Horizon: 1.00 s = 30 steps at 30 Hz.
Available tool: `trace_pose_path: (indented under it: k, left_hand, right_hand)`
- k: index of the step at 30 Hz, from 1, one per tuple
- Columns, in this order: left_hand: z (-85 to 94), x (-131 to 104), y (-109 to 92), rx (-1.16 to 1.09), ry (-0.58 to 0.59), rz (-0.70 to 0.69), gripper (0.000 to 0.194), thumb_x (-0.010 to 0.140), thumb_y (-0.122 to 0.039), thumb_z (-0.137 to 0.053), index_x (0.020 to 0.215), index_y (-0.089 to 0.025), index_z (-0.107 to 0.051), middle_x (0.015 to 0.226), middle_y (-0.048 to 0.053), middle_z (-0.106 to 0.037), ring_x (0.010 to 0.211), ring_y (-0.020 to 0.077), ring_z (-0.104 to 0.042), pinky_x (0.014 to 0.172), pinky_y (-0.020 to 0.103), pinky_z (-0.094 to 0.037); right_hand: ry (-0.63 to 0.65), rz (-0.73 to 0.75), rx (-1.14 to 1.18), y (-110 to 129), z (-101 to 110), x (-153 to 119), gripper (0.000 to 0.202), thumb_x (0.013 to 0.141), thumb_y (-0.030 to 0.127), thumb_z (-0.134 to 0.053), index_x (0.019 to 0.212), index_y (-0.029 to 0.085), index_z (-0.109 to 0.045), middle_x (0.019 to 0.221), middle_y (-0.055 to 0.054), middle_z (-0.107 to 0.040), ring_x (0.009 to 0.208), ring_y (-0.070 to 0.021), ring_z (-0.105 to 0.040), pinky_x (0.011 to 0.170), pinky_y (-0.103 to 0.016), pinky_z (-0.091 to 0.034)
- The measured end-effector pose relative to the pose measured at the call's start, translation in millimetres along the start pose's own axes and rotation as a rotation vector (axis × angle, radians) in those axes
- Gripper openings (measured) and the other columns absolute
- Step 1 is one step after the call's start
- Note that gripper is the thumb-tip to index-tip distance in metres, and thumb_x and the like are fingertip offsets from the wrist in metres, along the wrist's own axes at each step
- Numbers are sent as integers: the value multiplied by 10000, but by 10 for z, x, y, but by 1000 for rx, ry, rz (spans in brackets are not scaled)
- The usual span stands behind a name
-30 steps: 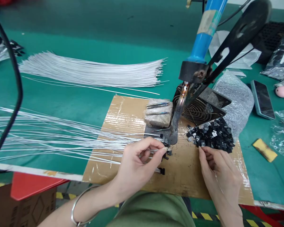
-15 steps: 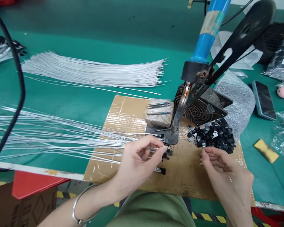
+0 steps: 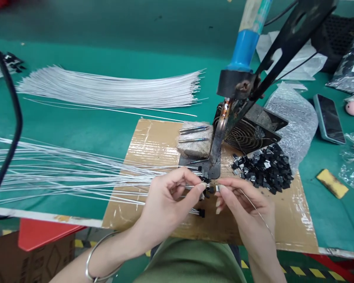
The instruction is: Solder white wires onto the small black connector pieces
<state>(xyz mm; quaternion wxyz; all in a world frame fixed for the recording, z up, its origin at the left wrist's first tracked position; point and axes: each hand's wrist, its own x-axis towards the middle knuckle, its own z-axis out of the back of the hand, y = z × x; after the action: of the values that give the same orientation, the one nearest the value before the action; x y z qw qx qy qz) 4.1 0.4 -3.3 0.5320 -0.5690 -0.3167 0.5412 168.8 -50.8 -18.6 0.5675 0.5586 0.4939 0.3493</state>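
Observation:
My left hand (image 3: 172,202) pinches the end of a white wire (image 3: 193,186) between thumb and index finger. Facing it, my right hand (image 3: 244,204) grips a small connector (image 3: 217,188) with a shiny metal end, close to the wire tip; whether the two touch I cannot tell. A thin silvery strand (image 3: 255,208) lies across the back of the right hand. Under and beside the left hand, several white wires (image 3: 76,173) stretch left, with black ends (image 3: 201,212) on the cardboard. A heap of black connectors (image 3: 265,167) lies behind the right hand.
A soldering iron (image 3: 243,51) on a black stand (image 3: 295,43) points down just beyond my hands. Behind them are a block with metal tips (image 3: 194,145) and a fan (image 3: 244,137). Cardboard (image 3: 129,212) covers the bench. A wire bundle (image 3: 112,88), phone (image 3: 329,118) and yellow sponge (image 3: 332,183) lie around.
My right hand has moved left from the connector heap to the left hand's fingertips, and a connector now shows in it. The left hand keeps its pinch on the wire.

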Motion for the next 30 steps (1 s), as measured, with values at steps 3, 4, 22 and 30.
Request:
trace_pose_path:
  k: [3,4,22,30]
  left_hand:
    - [14,-12,-40,-37,27,4,159,835,-280,-702,729,-161,-695,665,23,-659,536,107,-466,493,232,-296]
    - [17,-13,-58,-58,44,10,146,829,-265,-708,728,-160,-696,713,41,-696,566,114,-510,509,230,-332]
    - [7,21,-116,-196,109,39,118,803,-169,-751,698,-162,-699,788,38,-762,664,112,-632,605,181,-482]
    - [-17,40,-126,-140,57,22,133,801,-197,-730,684,-153,-682,786,53,-753,663,125,-637,597,200,-480]
  right_hand:
    - [-16,-22,56,-12,-64,-9,74,887,229,-802,918,283,-841,655,33,-742,517,-70,-669,525,-109,-588]
    - [-9,-33,74,-21,-79,-14,66,887,237,-806,919,282,-841,651,33,-735,514,-70,-662,517,-110,-584]
    - [60,-122,176,-111,-79,-36,40,906,293,-813,936,291,-840,673,25,-718,525,-65,-623,479,-108,-552]
    - [-58,-14,-88,-76,-93,-118,338,1068,471,-537,1049,269,-807,754,7,-631,591,-95,-560,550,-222,-478]
